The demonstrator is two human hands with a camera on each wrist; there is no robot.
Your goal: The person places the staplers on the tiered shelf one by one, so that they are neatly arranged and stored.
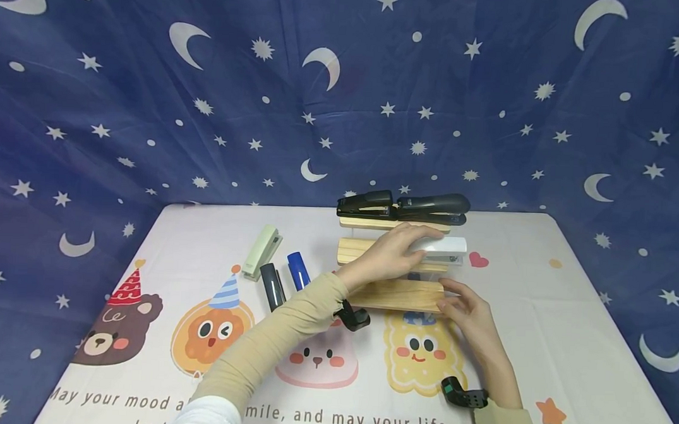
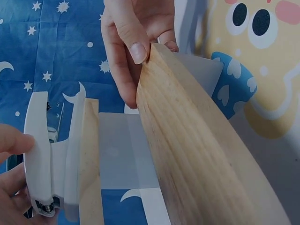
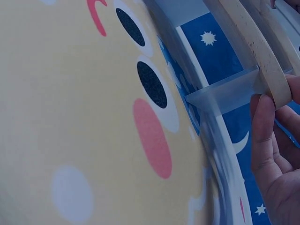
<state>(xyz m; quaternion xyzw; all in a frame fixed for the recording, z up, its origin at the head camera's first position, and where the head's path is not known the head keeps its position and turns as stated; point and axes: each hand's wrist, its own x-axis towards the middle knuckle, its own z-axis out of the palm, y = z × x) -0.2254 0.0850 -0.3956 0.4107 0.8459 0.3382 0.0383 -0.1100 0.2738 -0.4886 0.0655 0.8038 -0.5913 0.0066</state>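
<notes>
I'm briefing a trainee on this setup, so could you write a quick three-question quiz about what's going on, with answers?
1. Which hand grips the white stapler?
2. True or false: black staplers rest on the top board.
3. The right hand pinches the end of: (a) the blue stapler; (b) the lowest board; (c) the light green stapler.

Key: 1. The left hand. 2. True. 3. (b).
</notes>
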